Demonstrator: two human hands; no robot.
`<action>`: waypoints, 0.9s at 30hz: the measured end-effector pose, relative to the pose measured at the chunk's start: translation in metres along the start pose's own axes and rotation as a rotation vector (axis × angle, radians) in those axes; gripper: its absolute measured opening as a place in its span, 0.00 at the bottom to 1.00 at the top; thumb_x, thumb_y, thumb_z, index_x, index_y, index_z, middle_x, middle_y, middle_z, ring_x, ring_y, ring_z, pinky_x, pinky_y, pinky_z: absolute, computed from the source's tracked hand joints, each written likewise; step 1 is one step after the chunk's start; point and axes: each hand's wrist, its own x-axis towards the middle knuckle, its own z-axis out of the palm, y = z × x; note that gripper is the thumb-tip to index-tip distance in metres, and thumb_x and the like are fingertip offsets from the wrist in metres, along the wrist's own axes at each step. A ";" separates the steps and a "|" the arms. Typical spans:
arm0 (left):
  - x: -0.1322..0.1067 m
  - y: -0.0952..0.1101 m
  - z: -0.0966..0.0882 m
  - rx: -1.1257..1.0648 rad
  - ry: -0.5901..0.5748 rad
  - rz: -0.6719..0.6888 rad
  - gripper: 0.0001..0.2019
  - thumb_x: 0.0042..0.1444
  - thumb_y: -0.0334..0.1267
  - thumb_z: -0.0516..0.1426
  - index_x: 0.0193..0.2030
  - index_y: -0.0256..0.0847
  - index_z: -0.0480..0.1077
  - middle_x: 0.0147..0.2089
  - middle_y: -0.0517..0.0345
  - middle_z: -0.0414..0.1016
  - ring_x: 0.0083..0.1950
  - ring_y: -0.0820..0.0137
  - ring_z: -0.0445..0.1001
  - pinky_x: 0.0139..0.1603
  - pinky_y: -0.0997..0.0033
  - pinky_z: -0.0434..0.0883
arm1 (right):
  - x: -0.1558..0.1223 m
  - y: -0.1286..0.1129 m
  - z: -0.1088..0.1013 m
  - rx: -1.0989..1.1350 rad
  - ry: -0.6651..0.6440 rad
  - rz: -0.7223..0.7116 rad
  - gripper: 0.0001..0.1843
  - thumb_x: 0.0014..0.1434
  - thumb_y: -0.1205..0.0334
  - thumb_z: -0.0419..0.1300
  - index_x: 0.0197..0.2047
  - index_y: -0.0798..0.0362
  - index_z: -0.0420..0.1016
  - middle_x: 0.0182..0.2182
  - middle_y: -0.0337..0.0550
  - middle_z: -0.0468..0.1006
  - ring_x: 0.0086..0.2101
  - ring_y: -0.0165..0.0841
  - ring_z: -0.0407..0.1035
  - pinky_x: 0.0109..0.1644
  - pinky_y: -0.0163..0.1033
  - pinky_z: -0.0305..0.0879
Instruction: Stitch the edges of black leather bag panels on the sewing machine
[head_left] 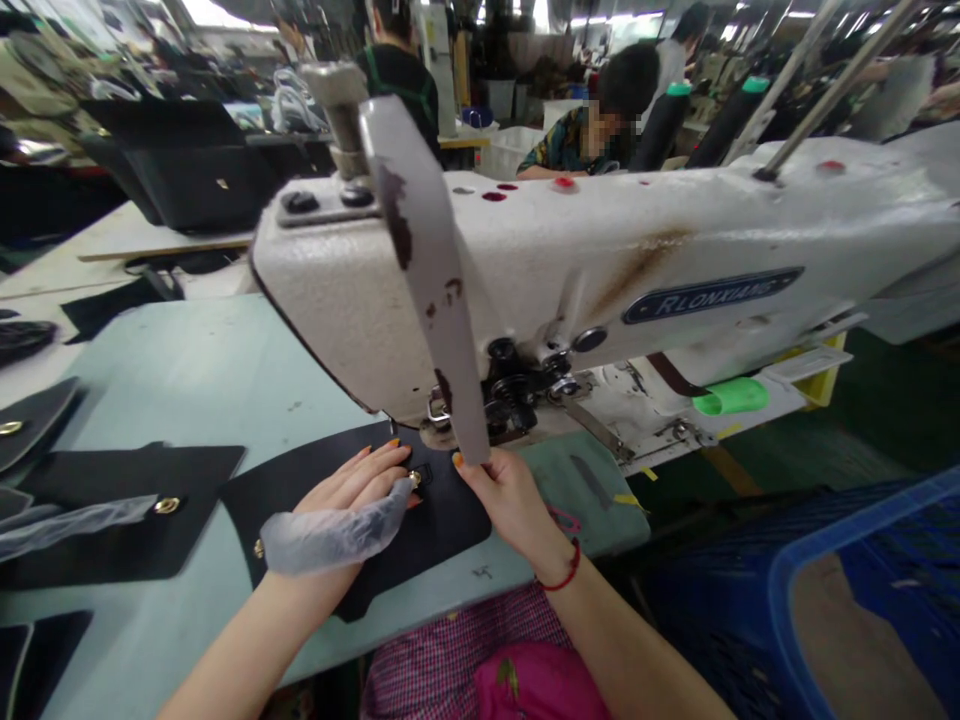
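Note:
A black leather-like panel [442,520] lies on the pale green table under the needle area of a white sewing machine [360,290]. My left hand [360,480] rests flat on it, fingers stretched toward the presser foot. A strap wrapped in clear plastic [337,535] crosses the back of that hand and joins the panel at gold-coloured fittings [414,478]. At the panel's right edge is my right hand [510,500], its thumb laid on top and closed on the edge. Its other fingers are mostly hidden behind the tip of a worn grey lever [431,260].
More black panels [202,490] with gold fittings lie to the left. A blue plastic crate [780,580] stands at the lower right. Scissors-like pink handles [564,520] lie right of my right hand. Several people work beyond the machine, one person [570,140] bent forward.

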 end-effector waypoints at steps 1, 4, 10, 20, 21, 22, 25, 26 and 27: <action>0.000 -0.002 0.001 0.005 -0.014 -0.014 0.13 0.64 0.45 0.54 0.45 0.41 0.76 0.50 0.50 0.80 0.50 0.59 0.79 0.56 0.58 0.75 | 0.000 -0.001 -0.001 -0.010 0.000 -0.011 0.23 0.63 0.50 0.54 0.21 0.54 0.58 0.20 0.34 0.55 0.24 0.25 0.50 0.27 0.32 0.48; 0.000 -0.005 0.006 -0.031 -0.002 -0.049 0.15 0.65 0.47 0.52 0.43 0.41 0.76 0.49 0.49 0.80 0.48 0.59 0.80 0.54 0.57 0.76 | -0.008 -0.004 -0.003 -0.079 -0.020 -0.028 0.24 0.65 0.50 0.53 0.22 0.54 0.60 0.21 0.35 0.57 0.24 0.26 0.54 0.27 0.31 0.50; 0.001 -0.007 0.009 -0.066 -0.009 -0.124 0.22 0.66 0.53 0.47 0.44 0.39 0.75 0.48 0.48 0.80 0.45 0.60 0.81 0.49 0.62 0.77 | -0.043 -0.008 -0.007 -0.049 -0.135 0.135 0.18 0.67 0.51 0.52 0.29 0.54 0.66 0.23 0.37 0.72 0.22 0.26 0.68 0.23 0.28 0.57; 0.014 -0.006 -0.001 -0.072 -0.023 -0.119 0.22 0.67 0.53 0.45 0.41 0.41 0.75 0.44 0.50 0.80 0.46 0.61 0.79 0.49 0.65 0.75 | -0.044 -0.011 -0.013 0.133 -0.223 0.212 0.20 0.66 0.49 0.54 0.30 0.56 0.70 0.29 0.46 0.82 0.27 0.29 0.76 0.25 0.27 0.65; 0.014 -0.007 0.000 -0.084 -0.042 -0.138 0.22 0.67 0.53 0.45 0.42 0.41 0.75 0.44 0.51 0.80 0.46 0.61 0.79 0.49 0.65 0.75 | -0.043 -0.011 -0.014 0.194 -0.254 0.240 0.20 0.65 0.48 0.55 0.31 0.57 0.70 0.31 0.47 0.83 0.28 0.29 0.77 0.25 0.27 0.66; 0.014 -0.008 0.000 -0.091 -0.068 -0.158 0.23 0.67 0.53 0.45 0.42 0.41 0.75 0.45 0.51 0.80 0.46 0.61 0.79 0.49 0.64 0.74 | -0.041 -0.011 -0.016 0.254 -0.286 0.274 0.21 0.64 0.46 0.56 0.31 0.57 0.71 0.32 0.49 0.83 0.28 0.29 0.77 0.25 0.27 0.66; 0.015 -0.010 -0.002 -0.065 -0.147 -0.199 0.23 0.67 0.53 0.45 0.44 0.40 0.75 0.46 0.49 0.79 0.46 0.60 0.78 0.45 0.65 0.74 | -0.037 -0.009 -0.020 0.395 -0.367 0.373 0.25 0.59 0.42 0.61 0.31 0.59 0.73 0.35 0.53 0.83 0.30 0.30 0.78 0.26 0.27 0.68; 0.015 -0.010 -0.004 -0.050 -0.166 -0.204 0.23 0.67 0.53 0.45 0.44 0.40 0.75 0.46 0.48 0.79 0.47 0.60 0.78 0.45 0.65 0.74 | -0.036 -0.008 -0.021 0.428 -0.384 0.396 0.26 0.57 0.41 0.62 0.31 0.60 0.73 0.36 0.53 0.83 0.30 0.31 0.78 0.26 0.27 0.69; 0.016 -0.010 -0.005 -0.037 -0.176 -0.206 0.23 0.67 0.52 0.45 0.44 0.40 0.75 0.47 0.47 0.79 0.47 0.59 0.78 0.45 0.65 0.74 | -0.035 -0.007 -0.021 0.456 -0.396 0.412 0.27 0.56 0.40 0.62 0.31 0.60 0.74 0.36 0.54 0.83 0.31 0.31 0.78 0.26 0.27 0.69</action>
